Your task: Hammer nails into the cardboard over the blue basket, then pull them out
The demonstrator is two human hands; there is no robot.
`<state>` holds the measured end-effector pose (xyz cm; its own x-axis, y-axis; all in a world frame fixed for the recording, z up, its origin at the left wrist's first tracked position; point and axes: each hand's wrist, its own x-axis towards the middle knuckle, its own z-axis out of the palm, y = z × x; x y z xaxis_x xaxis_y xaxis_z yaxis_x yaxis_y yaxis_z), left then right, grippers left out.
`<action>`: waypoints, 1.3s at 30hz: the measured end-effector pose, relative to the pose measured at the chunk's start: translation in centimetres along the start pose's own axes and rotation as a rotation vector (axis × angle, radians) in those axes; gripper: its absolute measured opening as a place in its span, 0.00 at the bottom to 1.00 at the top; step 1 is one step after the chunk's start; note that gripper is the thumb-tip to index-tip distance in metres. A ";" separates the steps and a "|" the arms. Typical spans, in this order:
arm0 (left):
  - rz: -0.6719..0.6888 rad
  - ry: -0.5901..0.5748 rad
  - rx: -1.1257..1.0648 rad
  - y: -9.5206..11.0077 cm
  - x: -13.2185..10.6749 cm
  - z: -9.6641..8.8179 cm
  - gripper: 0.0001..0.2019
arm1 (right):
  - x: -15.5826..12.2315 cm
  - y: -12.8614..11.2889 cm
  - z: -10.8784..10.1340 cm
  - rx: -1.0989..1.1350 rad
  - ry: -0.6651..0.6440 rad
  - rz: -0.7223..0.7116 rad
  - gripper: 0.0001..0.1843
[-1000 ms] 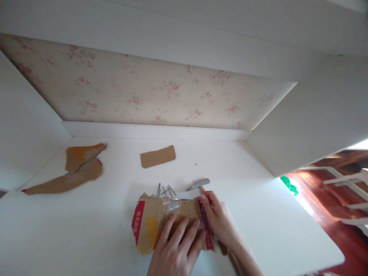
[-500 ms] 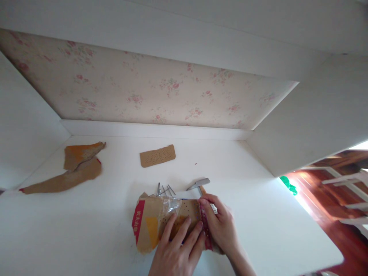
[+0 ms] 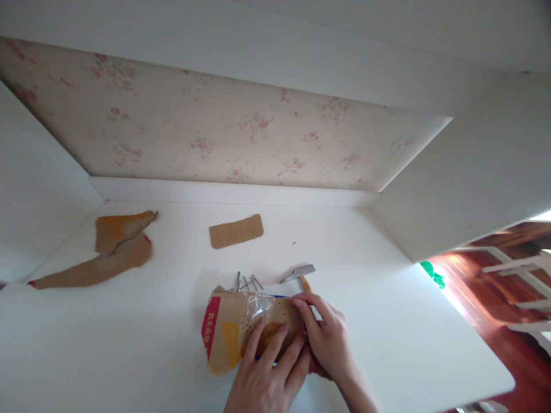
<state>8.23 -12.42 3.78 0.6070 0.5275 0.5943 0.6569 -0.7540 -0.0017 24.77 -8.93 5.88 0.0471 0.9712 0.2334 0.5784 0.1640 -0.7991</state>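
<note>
Head view: cardboard (image 3: 230,332) sits toward the tabletop's (image 3: 408,321) near edge. Its red right end (image 3: 314,367), in plain sight a second ago, is mostly hidden by my right hand (image 3: 329,332); probably folding over. Right thumb and fingers pinch that edge; left hand (image 3: 266,373) presses flat, fingers spread. Can't tell whether the cardboard encloses anything. Nails (image 3: 238,281), hammer (image 3: 300,273) just past its far side.
</note>
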 end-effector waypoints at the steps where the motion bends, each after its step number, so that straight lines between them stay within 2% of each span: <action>1: 0.001 0.003 -0.003 0.0 -0.1 0.0 0.13 | 0.0 0.0 0.0 -0.006 -0.005 -0.023 0.09; 7: 0.008 -0.002 0.026 0.1 -0.1 0.2 0.13 | 0.1 0.4 0.4 -0.023 -0.027 -0.170 0.09; 10: -0.018 0.013 0.006 0.1 -0.1 0.2 0.13 | 0.2 0.6 0.4 -0.020 -0.030 -0.200 0.08; 15: -0.044 0.015 -0.048 0.1 -0.1 0.1 0.14 | 0.0 0.7 0.0 -0.004 -0.054 -0.169 0.09; 22: -0.051 0.029 -0.069 0.1 0.0 0.1 0.16 | -0.7 1.1 0.4 0.018 0.007 0.007 0.08; 28: -0.056 0.017 -0.091 0.1 -0.2 0.2 0.16 | -0.5 1.2 0.5 0.023 0.009 -0.020 0.06; 32: -0.081 -0.037 -0.164 -0.3 0.4 -0.4 0.15 | -0.3 1.4 0.4 0.022 0.014 -0.059 0.07; 35: -0.126 -0.090 -0.325 -0.9 1.5 -1.5 0.11 | -0.3 1.4 0.4 0.023 0.006 -0.105 0.08; 37: -0.199 -0.154 -0.449 -1.5 2.6 -2.5 0.04 | -0.2 1.4 0.5 0.024 0.006 -0.135 0.07; 39: -0.333 -0.237 -0.545 -2.2 3.8 -3.1 0.05 | -0.2 1.4 0.5 0.026 0.005 -0.163 0.07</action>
<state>7.68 -9.95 8.57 0.5341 0.7902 0.3006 0.5444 -0.5935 0.5928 25.15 -8.85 4.39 -0.0411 0.9305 0.3640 0.5572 0.3238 -0.7646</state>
